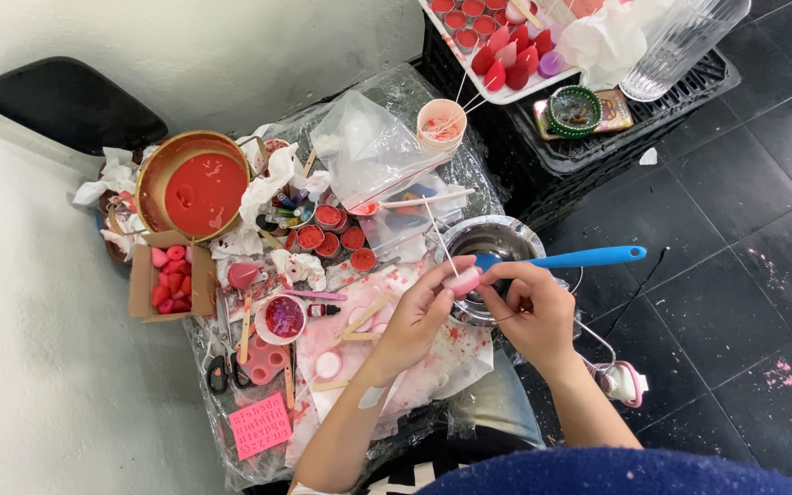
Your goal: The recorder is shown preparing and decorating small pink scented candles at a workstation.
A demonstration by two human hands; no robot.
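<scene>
Pinching a small pink candle between both hands, left hand closed on its body, right hand closed round the tip, wick up, over steel bowl at desk edge, likely catching drips; blue spatula resting across.

Blue spatula, red wax in brass-coloured pot, pink card, black tiled floor with pink flecks.
</scene>
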